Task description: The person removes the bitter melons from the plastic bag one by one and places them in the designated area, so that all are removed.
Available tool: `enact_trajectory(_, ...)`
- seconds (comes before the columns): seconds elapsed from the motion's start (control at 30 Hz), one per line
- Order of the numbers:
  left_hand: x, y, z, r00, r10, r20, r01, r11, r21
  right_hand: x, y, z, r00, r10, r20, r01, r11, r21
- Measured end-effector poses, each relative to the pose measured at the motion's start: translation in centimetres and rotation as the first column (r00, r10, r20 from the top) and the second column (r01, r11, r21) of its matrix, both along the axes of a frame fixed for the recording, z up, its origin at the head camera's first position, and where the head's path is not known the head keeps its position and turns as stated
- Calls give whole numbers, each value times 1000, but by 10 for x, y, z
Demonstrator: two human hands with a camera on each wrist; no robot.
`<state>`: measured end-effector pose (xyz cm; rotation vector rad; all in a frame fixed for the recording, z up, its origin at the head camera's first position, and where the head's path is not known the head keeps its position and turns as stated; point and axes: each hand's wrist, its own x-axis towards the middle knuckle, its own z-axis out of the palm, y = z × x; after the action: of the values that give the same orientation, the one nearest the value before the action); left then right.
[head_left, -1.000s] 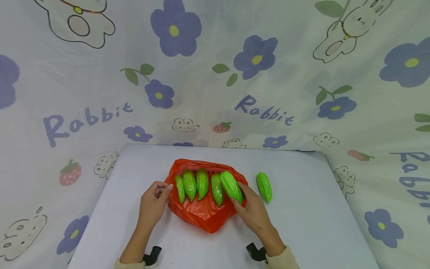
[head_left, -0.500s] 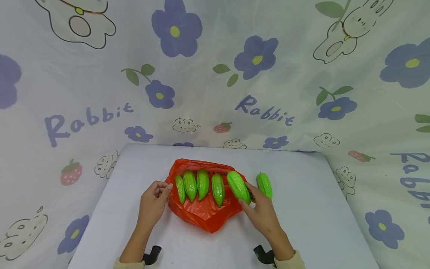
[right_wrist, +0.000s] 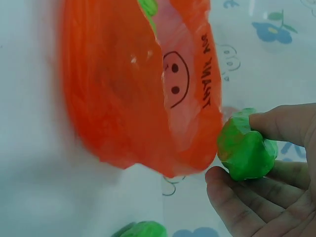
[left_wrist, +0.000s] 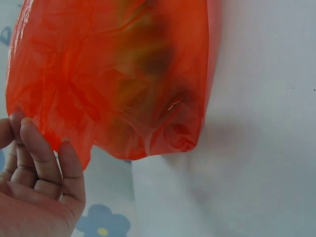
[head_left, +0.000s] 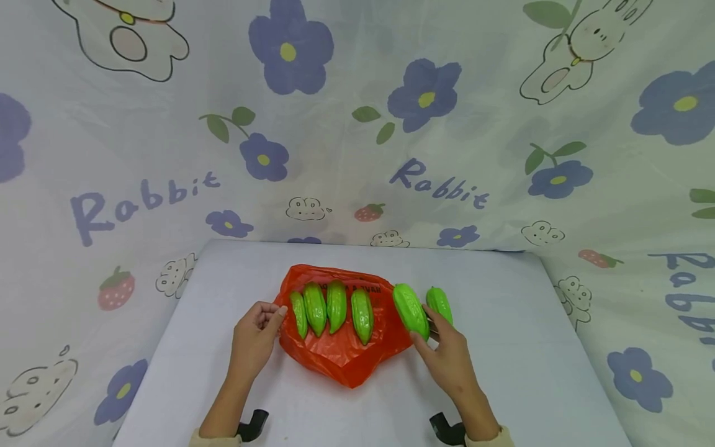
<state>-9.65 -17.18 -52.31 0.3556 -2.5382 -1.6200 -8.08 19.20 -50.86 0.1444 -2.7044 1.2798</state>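
Observation:
An orange-red plastic bag (head_left: pixel 349 369) lies with its mouth spread on the white table, several green ridged, oblong fruits (head_left: pixel 362 316) showing in a row inside. My left hand (head_left: pixel 254 332) pinches the bag's left edge between thumb and fingers. With thumb and fingers my right hand (head_left: pixel 449 363) holds a bright green ridged fruit (head_left: pixel 410 308) at the bag's right rim. In the right wrist view that fruit (right_wrist: pixel 249 155) is seen end-on, close beside the bag's rim (right_wrist: pixel 215 133). The left wrist view shows dark shapes through the bag (left_wrist: pixel 64 89).
Another bright green fruit (head_left: pixel 437 299) lies on the table (head_left: pixel 519 347) right of the bag, partly hidden behind my right hand. A patterned cloth (head_left: pixel 335 136) with flowers and rabbits hangs behind the table and at its sides.
My right hand has moved to the right with the green fruit, from over the bag's right part to its right rim, now overlapping the loose fruit. The left hand has stayed put.

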Motion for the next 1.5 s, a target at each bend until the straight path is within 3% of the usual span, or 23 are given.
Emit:
enact_trajectory(0.43, -1, -1, 0, 1000, 3, 14, -3, 1000, -4, 0, 23, -1, 994, -76, -73, 76, 997, -2)
enact_trajectory(0.97, -1, -1, -3, 1000, 6, 2, -6, 1000, 6, -9, 58, -22, 976, -216, -13, 216, 976, 23)
enact_trajectory(1.2, -1, -1, -3, 1000, 3, 12, -3, 1000, 9, -14, 70, -31, 961, -277, -24, 277, 960, 32)
enact_trajectory(1.5, -1, -2, -2, 1000, 2, 24, -2, 1000, 13, -19, 78, -42, 950, -313, 7, 312, 949, 37)
